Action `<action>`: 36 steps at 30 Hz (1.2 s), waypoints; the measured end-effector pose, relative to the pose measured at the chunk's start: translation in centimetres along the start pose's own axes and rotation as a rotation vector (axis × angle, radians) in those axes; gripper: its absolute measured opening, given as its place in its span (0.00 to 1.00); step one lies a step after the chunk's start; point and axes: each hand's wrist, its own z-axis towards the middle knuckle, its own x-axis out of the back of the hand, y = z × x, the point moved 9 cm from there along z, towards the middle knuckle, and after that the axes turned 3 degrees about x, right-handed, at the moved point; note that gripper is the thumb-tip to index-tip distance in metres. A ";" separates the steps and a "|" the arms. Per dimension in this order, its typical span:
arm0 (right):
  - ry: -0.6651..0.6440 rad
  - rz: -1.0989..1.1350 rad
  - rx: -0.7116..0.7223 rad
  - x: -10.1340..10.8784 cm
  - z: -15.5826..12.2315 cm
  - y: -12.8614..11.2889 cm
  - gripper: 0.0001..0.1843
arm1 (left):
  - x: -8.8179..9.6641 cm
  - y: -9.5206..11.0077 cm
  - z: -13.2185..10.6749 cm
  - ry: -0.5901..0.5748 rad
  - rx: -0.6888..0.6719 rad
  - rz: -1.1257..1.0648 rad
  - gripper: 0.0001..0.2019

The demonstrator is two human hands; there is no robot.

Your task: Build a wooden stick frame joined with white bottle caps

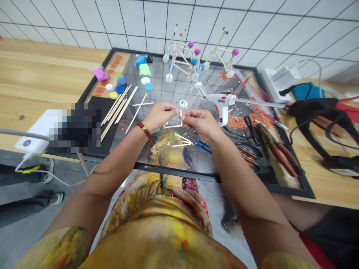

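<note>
Over the near part of a glass work mat (179, 89), both my hands pinch a small frame of thin wooden sticks (177, 123). My left hand (158, 116), with a red bead bracelet at the wrist, grips its upper left. My right hand (200, 121) grips its right side. A white bottle cap with a green mark (183, 103) sits just above the frame, at my fingertips. Another small glued stick piece (183, 141) lies on the mat below my hands.
A white glue gun (223, 102) lies right of my hands, with scissors (248, 125) and red pliers (280, 155) beyond. Loose sticks (117, 108) and coloured caps (117, 87) lie left. Stick-and-cap models (185, 56) stand at the back. A power bank (36, 130) sits far left.
</note>
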 end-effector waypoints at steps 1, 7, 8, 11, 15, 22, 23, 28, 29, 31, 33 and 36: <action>0.005 0.010 0.001 0.1 0.0 0.0 0.20 | 0.0 0.0 0.0 -0.002 -0.002 0.001 0.09; 0.009 -0.004 -0.010 0.0 0.1 0.2 0.20 | -0.1 0.1 -0.1 -0.012 -0.014 0.005 0.10; 0.006 -0.012 -0.014 -0.1 0.0 0.2 0.20 | -0.2 0.1 -0.1 -0.011 -0.013 0.001 0.10; 0.004 -0.017 -0.019 -0.2 0.0 0.1 0.20 | -0.3 0.0 -0.1 -0.016 0.002 -0.019 0.08; -0.003 -0.024 -0.018 -0.3 -0.1 0.0 0.19 | -0.4 -0.2 0.0 -0.024 0.044 -0.052 0.06; -0.003 -0.044 -0.010 -0.3 -0.1 0.1 0.18 | -0.4 -0.3 0.0 -0.024 0.044 -0.077 0.04; -0.003 -0.040 -0.011 -0.3 0.0 0.1 0.18 | -0.5 -0.3 0.0 -0.027 0.044 -0.078 0.04; -0.010 -0.031 -0.017 -0.3 0.0 0.2 0.17 | -0.5 -0.4 -0.1 -0.023 0.066 -0.084 0.06; -0.009 -0.033 -0.018 -0.3 0.0 0.2 0.16 | -0.5 -0.4 -0.1 -0.020 0.066 -0.083 0.06; -0.013 -0.037 -0.023 -0.3 0.1 0.3 0.14 | -0.5 -0.4 -0.1 -0.012 0.062 -0.083 0.06; -0.018 -0.039 -0.025 -0.3 0.1 0.4 0.13 | -0.4 -0.4 0.0 -0.005 0.058 -0.082 0.06; -0.027 -0.047 -0.023 -0.2 0.2 0.5 0.14 | -0.4 -0.5 0.0 -0.006 0.059 -0.071 0.06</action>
